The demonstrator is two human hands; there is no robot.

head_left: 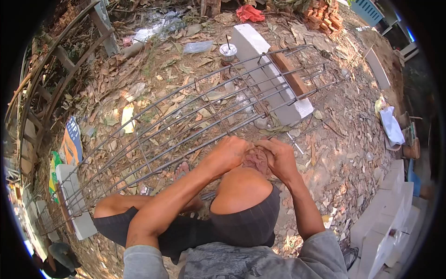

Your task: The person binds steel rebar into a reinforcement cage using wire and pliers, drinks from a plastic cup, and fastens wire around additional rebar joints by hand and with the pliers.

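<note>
My left hand [234, 151] and my right hand [278, 156] are close together just beyond my raised knee. Their fingers curl inward around a small brownish-red lump [255, 159], whose nature I cannot make out. Just past my hands lies a long cage of thin steel bars [186, 116], running from lower left to upper right. Its far end rests on a pale concrete block [265, 69] with a wooden piece [289, 74] on top. The near-left end lies over another pale block [74, 197].
A plastic cup with a straw [228, 51] stands by the far block. Bricks [324, 16] are piled at the back right, and pale blocks [383, 218] at the lower right. Dry leaves cover the ground. A wooden frame [58, 60] leans at the left.
</note>
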